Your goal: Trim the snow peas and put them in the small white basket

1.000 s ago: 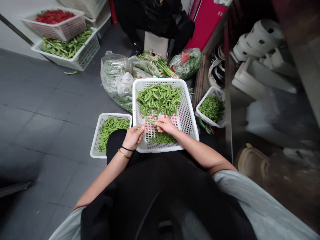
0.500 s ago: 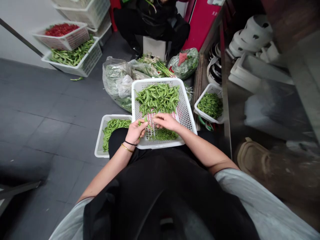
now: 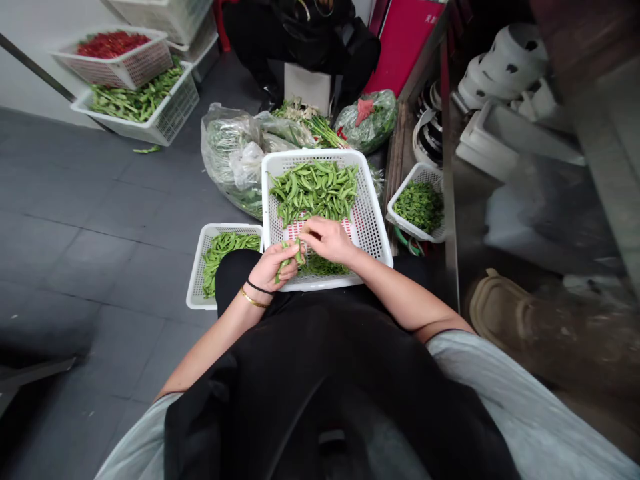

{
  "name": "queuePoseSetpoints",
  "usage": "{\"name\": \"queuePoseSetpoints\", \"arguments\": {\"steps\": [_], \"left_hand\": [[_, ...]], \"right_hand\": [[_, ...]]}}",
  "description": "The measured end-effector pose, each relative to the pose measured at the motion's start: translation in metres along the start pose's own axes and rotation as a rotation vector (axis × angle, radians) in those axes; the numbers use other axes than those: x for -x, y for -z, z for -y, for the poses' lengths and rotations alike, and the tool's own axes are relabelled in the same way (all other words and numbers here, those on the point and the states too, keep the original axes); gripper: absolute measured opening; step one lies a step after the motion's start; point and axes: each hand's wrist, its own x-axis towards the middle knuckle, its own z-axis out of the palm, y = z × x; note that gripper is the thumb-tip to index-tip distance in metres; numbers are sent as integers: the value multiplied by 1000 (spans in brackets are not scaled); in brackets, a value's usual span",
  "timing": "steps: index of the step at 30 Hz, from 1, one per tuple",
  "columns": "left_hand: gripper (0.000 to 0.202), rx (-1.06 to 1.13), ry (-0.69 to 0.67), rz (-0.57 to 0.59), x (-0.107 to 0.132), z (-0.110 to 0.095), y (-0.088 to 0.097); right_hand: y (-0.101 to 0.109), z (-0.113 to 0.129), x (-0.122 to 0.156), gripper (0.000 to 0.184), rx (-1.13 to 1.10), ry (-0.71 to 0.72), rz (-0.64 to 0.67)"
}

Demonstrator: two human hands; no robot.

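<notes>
A white plastic basket (image 3: 376, 220) rests on my lap. A heap of green pea pods (image 3: 315, 187) fills its far half, and a pile of thin green trimmings (image 3: 320, 265) lies in the near part, partly behind my right hand. My left hand (image 3: 273, 265) is closed around a few pea pods (image 3: 284, 261) above the basket's left side. One pod sticks up between thumb and forefinger. At that pod's upper tip, the fingers of my right hand (image 3: 330, 240) are pinched together.
More pods lie in a basket (image 3: 194, 287) by my left knee. Bagged greens (image 3: 233, 150) sit beyond my lap, before a seated person (image 3: 310, 40). A basket of leaves (image 3: 419, 208) stands right, beside a metal shelf edge (image 3: 450, 200). Stacked baskets (image 3: 170, 113) stand far left.
My right hand has moved left and down to the pod in my left hand, closing the gap between them. The held pod now points more upright. The view has shifted slightly.
</notes>
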Motion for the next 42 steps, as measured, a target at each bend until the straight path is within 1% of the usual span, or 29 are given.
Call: {"name": "queuePoseSetpoints", "arguments": {"steps": [2,4,6,8,9,10,12,14,17,20,22,24,27,29,31,34,36,38,41,42], "left_hand": [[22,48,26,-17,0,3,-2],[22,62,30,-33,1,2,-2],[22,33,19,-24,3,0,-2],[22,-16,23,20,6,-3,-2],[22,-36,27,46,8,-4,-2],[21,-50,31,69,9,-5,-2],[19,-62,33,94,11,-4,-2],[18,-52,48,97,11,-2,-3],[18,14,80,59,9,1,-5],[19,93,60,-20,7,3,-8],[20,96,30,-59,6,6,-11],[22,61,-12,-74,5,10,-14],[28,6,-88,-85,4,15,-18],[31,4,-105,-101,4,16,-17],[32,24,-123,-143,4,12,-14],[34,11,-250,-269,7,4,-7],[34,-60,-352,-340,8,1,-5],[31,-160,-420,-373,8,3,-5],[26,-326,-467,-378,8,7,-6],[23,-399,-481,-382,9,8,-6]], "right_hand": [[-1,1,6,22,183,139,7],[1,1,11,22,247,201,13],[7,0,15,18,162,177,-10],[13,0,16,13,8,126,-21],[16,1,15,13,-55,114,-10],[19,2,14,12,-90,117,7],[21,5,13,10,-72,166,37],[20,8,13,14,38,239,34],[13,9,16,19,319,303,-22],[6,7,21,25,551,292,-88],[3,5,22,27,599,264,-116],[1,4,21,25,574,225,-122],[-1,4,18,15,440,161,-80],[1,5,17,10,369,157,-72],[8,5,20,11,340,183,-115],[26,5,27,12,301,184,-193],[38,4,32,11,255,164,-166],[41,5,33,7,188,131,-80],[32,8,30,24,152,107,74],[26,9,27,23,180,118,127]]}}
